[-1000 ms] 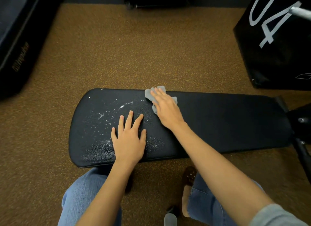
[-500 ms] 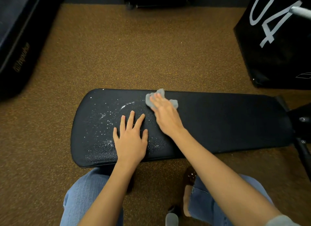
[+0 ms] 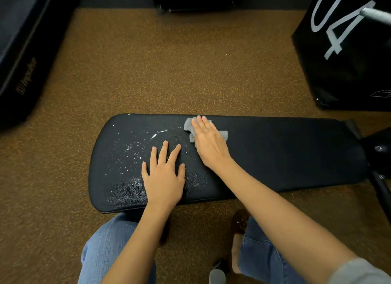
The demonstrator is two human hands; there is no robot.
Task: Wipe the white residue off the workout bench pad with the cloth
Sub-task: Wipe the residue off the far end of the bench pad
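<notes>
Cloth under right hand fingers | far pad edge

A long black textured vinyl bench pad lies flat, white powdery residue speckling its left end; a crumpled grey cloth rests near the pad's far edge.

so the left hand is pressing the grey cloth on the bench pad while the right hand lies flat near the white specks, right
Not quite: the hands are swapped. The head view shows the right hand pressing the grey cloth on the bench pad, while the left hand lies flat near the white specks.
</notes>
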